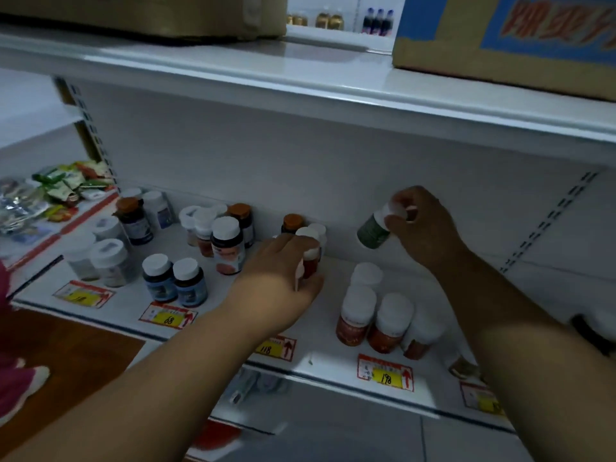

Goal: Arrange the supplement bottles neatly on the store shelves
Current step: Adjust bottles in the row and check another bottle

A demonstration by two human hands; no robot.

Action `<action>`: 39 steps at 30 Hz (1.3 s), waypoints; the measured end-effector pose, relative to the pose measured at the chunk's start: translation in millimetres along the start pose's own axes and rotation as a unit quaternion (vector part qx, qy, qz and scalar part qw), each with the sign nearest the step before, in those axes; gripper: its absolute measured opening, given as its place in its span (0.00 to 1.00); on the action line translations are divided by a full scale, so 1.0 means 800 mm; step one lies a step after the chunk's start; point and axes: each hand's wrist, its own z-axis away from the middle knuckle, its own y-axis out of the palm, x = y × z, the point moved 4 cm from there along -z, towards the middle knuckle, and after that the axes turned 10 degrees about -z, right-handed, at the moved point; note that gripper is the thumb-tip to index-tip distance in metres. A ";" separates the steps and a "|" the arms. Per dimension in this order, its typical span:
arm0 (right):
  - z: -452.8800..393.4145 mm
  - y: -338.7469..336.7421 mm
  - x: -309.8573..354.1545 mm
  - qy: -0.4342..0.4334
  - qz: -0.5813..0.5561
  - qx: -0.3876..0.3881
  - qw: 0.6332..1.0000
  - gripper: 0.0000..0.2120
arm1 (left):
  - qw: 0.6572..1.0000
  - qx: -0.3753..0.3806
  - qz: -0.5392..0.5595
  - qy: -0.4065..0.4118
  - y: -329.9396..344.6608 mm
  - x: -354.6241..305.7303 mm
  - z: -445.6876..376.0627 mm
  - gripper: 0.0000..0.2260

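Note:
Supplement bottles stand on a white store shelf (333, 365). My left hand (280, 278) is closed around a red bottle with a white cap (310, 264) standing mid-shelf. My right hand (423, 225) holds a green-labelled bottle (373, 230) by its white cap, tilted, above the shelf near the back wall. In front of it stands a cluster of red-orange white-capped bottles (383, 315). Two dark blue bottles (175, 281) stand at the front left. Brown-capped and white-capped bottles (226, 238) crowd the middle back.
Clear jars with white lids (103, 258) stand at the left end. Snack packets (66, 185) lie on the neighbouring shelf to the left. Yellow price tags (386, 375) line the shelf edge. Cardboard boxes (506, 38) sit on the upper shelf overhead.

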 end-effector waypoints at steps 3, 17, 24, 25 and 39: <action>0.059 -0.007 0.057 0.054 -0.161 -0.053 0.984 0.02 | 0.993 0.047 0.108 -0.031 -0.004 0.005 0.003 0.21; 0.318 -0.086 0.136 0.171 -0.262 -0.214 0.925 0.01 | 0.784 0.385 0.484 0.051 0.059 -0.152 0.107 0.14; 0.416 -0.174 0.116 0.178 -0.256 -0.299 0.902 0.07 | 0.780 0.403 0.467 0.108 0.080 -0.251 0.155 0.15; 0.434 -0.194 0.110 0.180 -0.244 -0.314 0.900 0.07 | 0.783 0.397 0.463 0.121 0.083 -0.274 0.163 0.15; 0.612 -0.480 0.004 0.197 -0.181 -0.355 0.896 0.07 | 0.833 0.346 0.376 0.212 0.176 -0.599 0.257 0.27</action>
